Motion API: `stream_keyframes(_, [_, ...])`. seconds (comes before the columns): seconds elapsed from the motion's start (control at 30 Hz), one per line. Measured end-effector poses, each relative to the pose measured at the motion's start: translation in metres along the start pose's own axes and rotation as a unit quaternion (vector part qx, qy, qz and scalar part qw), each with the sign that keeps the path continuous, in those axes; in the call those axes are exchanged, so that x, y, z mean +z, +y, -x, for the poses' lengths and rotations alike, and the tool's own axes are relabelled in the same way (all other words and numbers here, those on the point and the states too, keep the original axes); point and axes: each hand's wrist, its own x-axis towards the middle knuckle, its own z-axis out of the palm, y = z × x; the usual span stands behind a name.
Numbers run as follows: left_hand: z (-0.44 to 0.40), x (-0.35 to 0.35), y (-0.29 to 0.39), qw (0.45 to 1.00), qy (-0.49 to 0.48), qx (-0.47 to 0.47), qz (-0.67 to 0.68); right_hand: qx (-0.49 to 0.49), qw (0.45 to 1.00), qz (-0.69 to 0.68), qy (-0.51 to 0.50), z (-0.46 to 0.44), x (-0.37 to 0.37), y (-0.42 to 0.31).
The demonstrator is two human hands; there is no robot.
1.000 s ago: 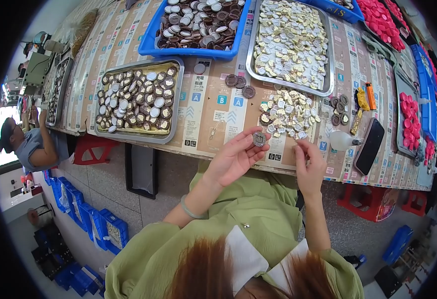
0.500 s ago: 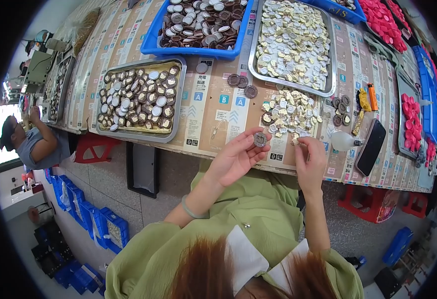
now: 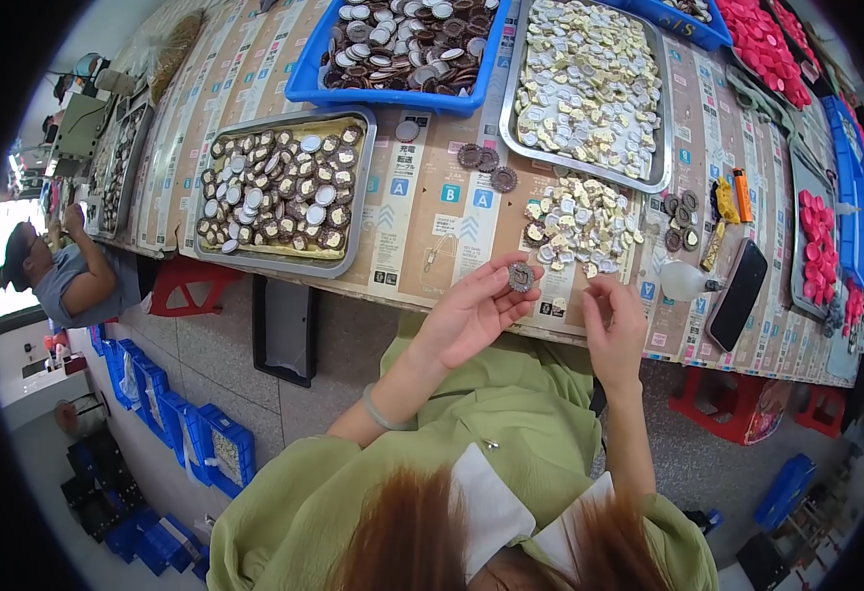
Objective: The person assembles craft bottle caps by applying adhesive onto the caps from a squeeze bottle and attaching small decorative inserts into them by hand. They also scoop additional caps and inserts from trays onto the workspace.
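My left hand [image 3: 471, 313] is closed, palm up, with a small round brown piece with a scalloped rim [image 3: 521, 277] between thumb and fingers. My right hand [image 3: 616, 323] is a short way to its right, over the table's edge. Its thumb and forefinger come together, and anything between them is too small to make out. Just beyond both hands lies a loose pile of small cream and white pieces [image 3: 581, 225]. Several more scalloped brown discs [image 3: 503, 179] lie on the table behind my left hand, and another group [image 3: 681, 219] is right of the pile.
A metal tray of finished-looking brown-and-white discs [image 3: 361, 212] stands left. Behind are a blue bin [image 3: 383, 98] and a metal tray of cream pieces [image 3: 664, 148]. A squeeze bottle [image 3: 685, 281], a phone [image 3: 737, 295] and an orange lighter [image 3: 742, 195] lie right. Another person [image 3: 82, 281] sits far left.
The view has shifted slightly. My right hand's fingertips have drawn back a little from the pile's near edge. The brown disc remains in my left hand.
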Motion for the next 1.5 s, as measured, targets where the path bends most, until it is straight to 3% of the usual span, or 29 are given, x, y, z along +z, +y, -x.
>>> stream_keyframes(0.03, [0.0,0.0,0.0,1.0,-0.001,0.001,-0.001,-0.001,1.0,0.0,0.0,-0.002,-0.001,-0.002])
stream_keyframes(0.1, [0.0,-0.001,0.0,1.0,-0.002,0.001,-0.001,-0.146,0.988,0.005,-0.047,-0.005,-0.003,-0.003])
stream_keyframes(0.2, [0.001,-0.002,0.0,1.0,-0.002,-0.002,-0.001,-0.195,0.977,0.018,-0.082,-0.003,0.006,0.008])
stream_keyframes(0.3, [0.001,-0.003,-0.001,1.0,-0.007,-0.002,0.002,-0.129,0.987,0.075,-0.061,0.003,0.008,0.009])
stream_keyframes(0.4, [0.001,-0.002,0.0,1.0,-0.013,-0.004,0.007,-0.086,0.996,0.028,-0.022,0.002,0.007,0.004])
stream_keyframes(0.53, [0.001,-0.002,0.0,1.0,-0.009,-0.009,0.005,-0.118,0.992,-0.008,-0.053,0.0,0.0,0.006])
stream_keyframes(0.6, [0.0,-0.002,-0.001,1.0,-0.008,-0.016,0.008,-0.195,0.978,0.04,-0.068,-0.001,0.004,0.016])
stream_keyframes(0.73, [0.0,-0.002,-0.004,0.999,-0.014,-0.031,0.021,-0.182,0.982,0.038,-0.022,0.001,0.012,0.018])
stream_keyframes(0.8, [-0.001,0.001,-0.007,0.999,-0.014,-0.032,0.019,-0.057,0.996,-0.054,0.027,0.004,0.012,0.007])
stream_keyframes(0.9, [0.0,0.008,-0.01,0.999,-0.025,-0.043,0.02,-0.117,0.984,-0.122,0.065,0.005,0.01,-0.013])
stream_keyframes(1.0, [-0.001,0.009,-0.016,0.997,-0.041,-0.054,0.022,-0.175,0.98,-0.077,0.063,0.003,0.01,-0.026])
stream_keyframes(1.3, [0.001,0.012,-0.018,0.997,-0.048,-0.06,-0.005,-0.212,0.972,-0.013,0.105,0.007,0.015,-0.027])
stream_keyframes(1.5, [0.002,0.016,-0.021,0.998,-0.035,-0.045,-0.025,-0.182,0.976,-0.005,0.12,0.012,0.017,-0.027])
